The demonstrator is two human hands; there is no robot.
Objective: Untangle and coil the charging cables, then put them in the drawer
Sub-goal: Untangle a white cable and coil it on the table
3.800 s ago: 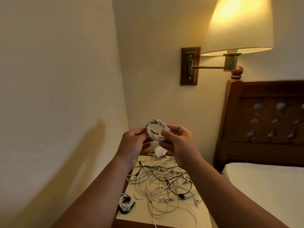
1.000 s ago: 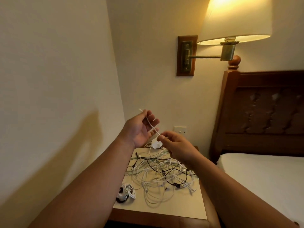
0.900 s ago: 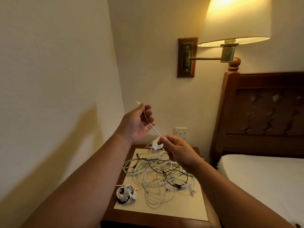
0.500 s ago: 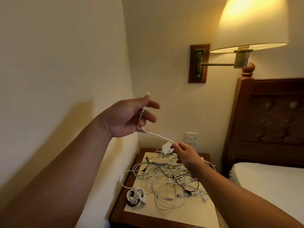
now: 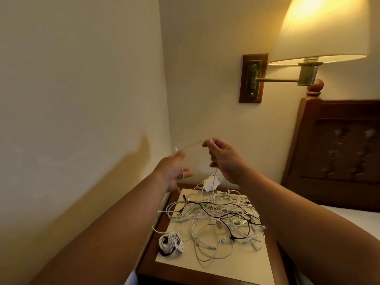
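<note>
Above the back left corner of a wooden nightstand (image 5: 205, 273), two bare hands hold one white cable (image 5: 192, 144) in the air between them. On the left hand (image 5: 174, 171), thumb and forefinger appear to pinch the cable just short of its plug end, which pokes up past the knuckles; the other fingers spread loosely. The right hand (image 5: 224, 159), slightly higher and just beside it, has its fingers curled and pinches the same cable at the fingertips. Between the hands the cable makes a short, shallow arch, running roughly left to right. Below the right hand it drops almost straight down, past a white charger block (image 5: 210, 183) at the back edge, into a tangle of cables (image 5: 216, 219), white with one black strand, that spreads over a cream mat (image 5: 236, 262) across most of the nightstand top. Most of the cable's length seems buried there, so the right hand is the nearer one to draw it free, probably upward. A coiled bundle (image 5: 170, 243) lies near the front left corner. Room is tight to the left, where a wall (image 5: 82, 99) meets the nightstand edge; a headboard (image 5: 339, 151) stands to the right. Open space lies above and toward the viewer. No drawer is visible.
</note>
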